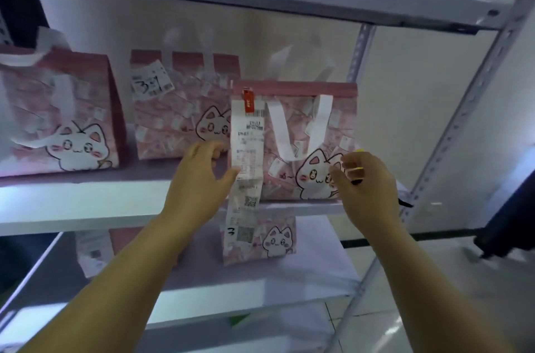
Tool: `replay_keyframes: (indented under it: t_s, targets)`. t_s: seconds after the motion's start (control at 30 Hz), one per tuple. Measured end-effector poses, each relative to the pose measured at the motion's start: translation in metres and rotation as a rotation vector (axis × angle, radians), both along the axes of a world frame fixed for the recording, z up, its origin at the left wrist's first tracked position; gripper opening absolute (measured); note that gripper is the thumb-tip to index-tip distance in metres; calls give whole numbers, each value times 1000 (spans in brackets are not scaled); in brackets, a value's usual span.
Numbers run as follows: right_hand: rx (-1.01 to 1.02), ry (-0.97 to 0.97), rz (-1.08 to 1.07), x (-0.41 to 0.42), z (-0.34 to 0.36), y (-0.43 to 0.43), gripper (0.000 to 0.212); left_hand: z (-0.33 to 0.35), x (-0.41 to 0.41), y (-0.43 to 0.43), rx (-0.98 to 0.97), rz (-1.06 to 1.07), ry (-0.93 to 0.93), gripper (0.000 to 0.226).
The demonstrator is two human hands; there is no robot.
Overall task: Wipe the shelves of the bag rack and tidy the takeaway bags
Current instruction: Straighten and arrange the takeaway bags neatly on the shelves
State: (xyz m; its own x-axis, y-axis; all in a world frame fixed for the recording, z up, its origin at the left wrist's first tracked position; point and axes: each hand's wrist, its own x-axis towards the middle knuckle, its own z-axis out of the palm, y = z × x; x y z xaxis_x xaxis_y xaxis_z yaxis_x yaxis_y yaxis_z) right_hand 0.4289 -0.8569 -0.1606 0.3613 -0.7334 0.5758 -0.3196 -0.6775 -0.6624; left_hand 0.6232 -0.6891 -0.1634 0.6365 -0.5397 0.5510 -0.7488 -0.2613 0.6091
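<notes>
**Both hands at the front bag on the middle shelf**

Nearest, at 6 o'clock, a lower shelf (pixel 202 280) carries a small pink cat bag (pixel 272 239). Above it, the left hand (pixel 199 179) reaches up, fingers spread and loose, thumb touching the long receipt (pixel 247 150) that hangs from the front bag (pixel 312 144). At 3 o'clock, the right hand (pixel 367 184) is curled around a small yellow-and-black object (pixel 356 174), just beside the bag's lower right corner. Farther back, at 10 o'clock, two more pink bags (pixel 185 109) stand on the middle shelf (pixel 86 205).
</notes>
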Motion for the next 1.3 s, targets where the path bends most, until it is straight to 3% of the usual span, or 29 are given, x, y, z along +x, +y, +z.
replay_keyframes:
  t_s: [0.27,0.37,0.43,0.57,0.73,0.93,1.1,1.3]
  targets:
    - [109,61,-141,14,-23,-40,42,-23,23,-21,47,35,126,57]
    - [129,80,-224,19,-25,-46,63,-24,27,-28,51,8,151,51]
    - [172,89,-217,20,-29,-50,66,-26,26,-31,56,-25,168,45]
    - [258,75,-56,19,-38,-55,38,-31,14,-32,-7,-52,209,19]
    - [283,-11,61,3,-41,-52,15,-36,-14,-28,-103,1,232,23]
    - [254,-74,165,-37,-29,-36,19,-27,-69,-4,-193,103,183,23]
    - [166,-159,248,-85,-6,-13,36,-8,-127,29,-325,72,142,20]
    - [30,-283,281,-133,32,6,24,37,-185,60,-406,100,-71,19]
